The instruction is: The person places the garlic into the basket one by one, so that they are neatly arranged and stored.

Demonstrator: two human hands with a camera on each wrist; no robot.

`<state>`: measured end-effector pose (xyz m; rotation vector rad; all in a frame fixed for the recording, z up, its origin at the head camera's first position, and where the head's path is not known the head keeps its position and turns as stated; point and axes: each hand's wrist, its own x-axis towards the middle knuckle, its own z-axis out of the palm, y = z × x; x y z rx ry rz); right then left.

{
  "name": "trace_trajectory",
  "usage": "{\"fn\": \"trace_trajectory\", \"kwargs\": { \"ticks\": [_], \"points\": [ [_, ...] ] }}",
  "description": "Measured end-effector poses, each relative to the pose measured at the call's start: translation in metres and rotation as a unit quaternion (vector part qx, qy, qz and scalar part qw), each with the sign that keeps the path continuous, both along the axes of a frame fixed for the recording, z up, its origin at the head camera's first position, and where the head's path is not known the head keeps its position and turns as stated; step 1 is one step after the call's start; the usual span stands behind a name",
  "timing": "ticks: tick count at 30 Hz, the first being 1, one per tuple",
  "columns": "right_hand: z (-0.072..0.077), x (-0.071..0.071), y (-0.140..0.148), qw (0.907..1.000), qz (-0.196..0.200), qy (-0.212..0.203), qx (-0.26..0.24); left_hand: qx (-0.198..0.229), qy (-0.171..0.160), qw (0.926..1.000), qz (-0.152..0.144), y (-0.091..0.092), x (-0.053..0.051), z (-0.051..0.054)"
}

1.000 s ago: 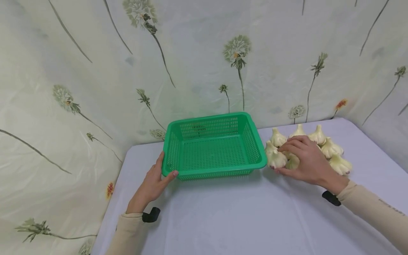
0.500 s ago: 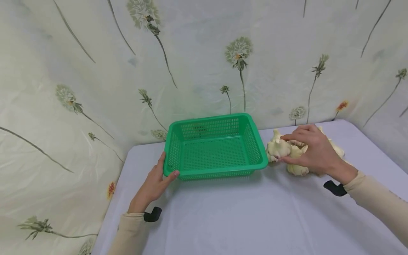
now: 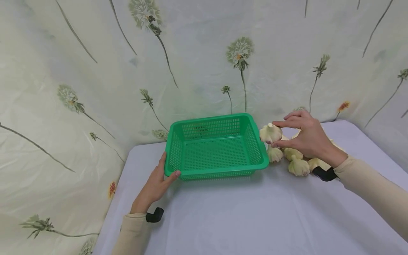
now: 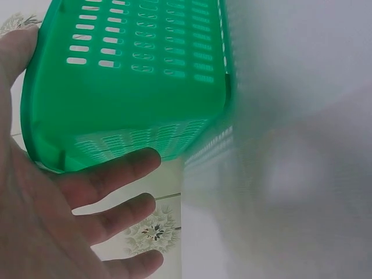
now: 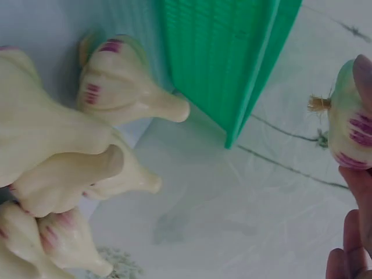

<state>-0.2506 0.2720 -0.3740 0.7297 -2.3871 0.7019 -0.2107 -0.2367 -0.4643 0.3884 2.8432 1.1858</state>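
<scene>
Our right hand (image 3: 306,136) pinches a lifted garlic (image 3: 270,134) by the basket (image 3: 216,171); our loose left hand (image 3: 156,183) touches its rim. Next, we likely reach over.

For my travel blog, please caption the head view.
Left hand touches a perforated green basket; right hand pinches a garlic bulb.

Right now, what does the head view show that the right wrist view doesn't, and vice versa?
Only the head view shows the left hand and the mesh floor of the rectangular green plastic basket. Only the right wrist view shows the tan root tuft of the held cream-white garlic bulb. Both show that bulb in the right hand, other garlic bulbs and the basket's outside.
</scene>
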Motion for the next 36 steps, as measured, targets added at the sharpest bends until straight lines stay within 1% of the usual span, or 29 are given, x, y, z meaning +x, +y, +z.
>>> {"fn": "trace_trajectory", "kwargs": {
  "ticks": [3,8,10,13,16,19,22,27,32,36],
  "points": [
    [0.006,-0.004,-0.006,0.9994,-0.016,-0.029,-0.011,-0.004,0.007,0.9999,0.006,0.0,0.0,0.0],
    [0.012,-0.015,-0.014,0.9974,-0.016,-0.062,-0.033,-0.015,0.032,0.9992,0.02,-0.002,-0.002,0.001],
    [0.014,-0.019,-0.018,0.9958,-0.014,-0.079,-0.043,-0.015,0.037,0.9989,0.024,-0.002,-0.003,0.001],
    [0.015,-0.024,-0.025,0.9918,-0.019,-0.114,-0.055,-0.014,0.038,0.9988,0.028,-0.002,-0.003,0.0],
    [0.016,-0.029,-0.033,0.9876,-0.021,-0.145,-0.056,-0.012,0.033,0.9988,0.036,-0.002,-0.002,0.0],
    [0.015,-0.037,-0.042,0.9849,-0.019,-0.164,-0.051,-0.014,0.031,0.9985,0.043,-0.002,0.0,0.0],
    [0.014,-0.047,-0.053,0.9832,-0.014,-0.176,-0.047,-0.02,0.03,0.9982,0.048,-0.002,0.002,0.0],
    [0.012,-0.067,-0.074,0.981,0.002,-0.188,-0.047,-0.027,0.037,0.9975,0.053,-0.004,0.001,0.0],
    [0.008,-0.086,-0.096,0.9782,0.028,-0.198,-0.056,-0.036,0.043,0.9971,0.051,-0.004,0.0,-0.001],
    [0.005,-0.099,-0.113,0.9734,0.054,-0.211,-0.072,-0.046,0.045,0.9966,0.051,-0.003,0.0,-0.001]
  ]
}}
